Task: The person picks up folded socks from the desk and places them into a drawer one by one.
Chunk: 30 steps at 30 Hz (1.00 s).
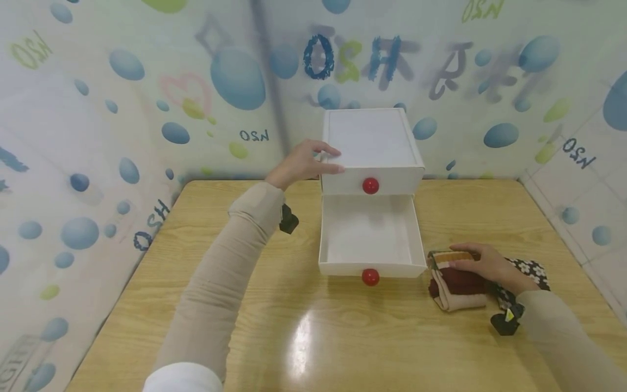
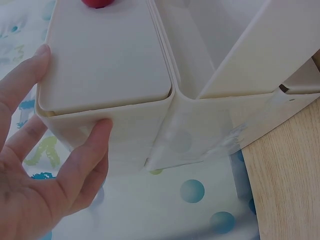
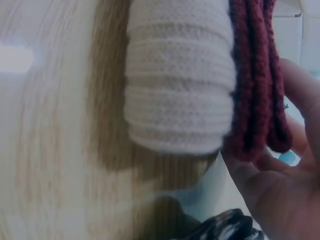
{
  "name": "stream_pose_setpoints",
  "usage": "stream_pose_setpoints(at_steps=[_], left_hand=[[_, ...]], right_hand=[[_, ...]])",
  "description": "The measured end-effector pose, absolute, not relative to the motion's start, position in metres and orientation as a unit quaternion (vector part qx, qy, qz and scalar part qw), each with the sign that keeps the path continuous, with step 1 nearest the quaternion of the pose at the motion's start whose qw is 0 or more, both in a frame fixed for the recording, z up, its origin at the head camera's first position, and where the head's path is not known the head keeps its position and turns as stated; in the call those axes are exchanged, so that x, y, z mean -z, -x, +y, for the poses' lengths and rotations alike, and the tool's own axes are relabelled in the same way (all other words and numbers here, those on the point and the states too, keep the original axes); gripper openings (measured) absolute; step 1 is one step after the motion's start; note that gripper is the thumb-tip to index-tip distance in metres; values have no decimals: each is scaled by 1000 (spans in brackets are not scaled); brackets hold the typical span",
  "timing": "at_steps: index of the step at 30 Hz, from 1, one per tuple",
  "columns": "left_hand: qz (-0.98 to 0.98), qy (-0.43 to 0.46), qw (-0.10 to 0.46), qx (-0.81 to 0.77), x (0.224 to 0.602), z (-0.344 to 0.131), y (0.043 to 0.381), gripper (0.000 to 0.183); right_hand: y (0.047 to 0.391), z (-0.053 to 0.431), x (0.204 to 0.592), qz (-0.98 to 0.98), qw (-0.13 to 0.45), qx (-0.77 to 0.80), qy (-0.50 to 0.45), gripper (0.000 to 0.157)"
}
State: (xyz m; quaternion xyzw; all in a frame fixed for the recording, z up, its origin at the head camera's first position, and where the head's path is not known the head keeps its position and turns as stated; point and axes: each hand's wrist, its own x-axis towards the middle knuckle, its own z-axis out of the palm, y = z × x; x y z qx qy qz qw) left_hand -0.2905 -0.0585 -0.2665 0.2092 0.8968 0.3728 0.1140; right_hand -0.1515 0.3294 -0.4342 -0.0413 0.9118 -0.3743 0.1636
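Note:
A white two-drawer unit (image 1: 368, 136) stands at the back of the table. Its lower drawer (image 1: 368, 231) is pulled out with nothing inside; the upper one is closed. My left hand (image 1: 307, 159) touches the unit's upper left edge, fingers fairly straight, thumb against the white wall in the left wrist view. To the right of the drawer, my right hand (image 1: 490, 265) holds a folded dark red knit piece (image 3: 254, 75), with fingers on either side of it. Against this lies a folded cream ribbed knit piece (image 3: 180, 85). A striped folded piece (image 1: 448, 257) lies behind them.
A black floral cloth (image 1: 531, 269) lies beside my right wrist. Red round knobs (image 1: 370, 277) stick out from the drawer fronts. The wooden table (image 1: 274, 326) meets a wall covering (image 1: 235, 147) with blue dots behind the unit.

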Motion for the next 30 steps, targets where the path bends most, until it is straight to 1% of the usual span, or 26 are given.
stream_pose_setpoints(at_steps=[6, 19, 30], left_hand=[[899, -210, 111, -367, 267, -58, 290, 45], [899, -202, 113, -372, 267, -58, 290, 45], [898, -203, 114, -374, 267, -58, 290, 45]], right_hand=[[150, 329, 436, 911, 161, 379, 31, 64], [149, 325, 438, 924, 114, 363, 35, 58], [144, 325, 438, 920, 69, 379, 72, 58]])
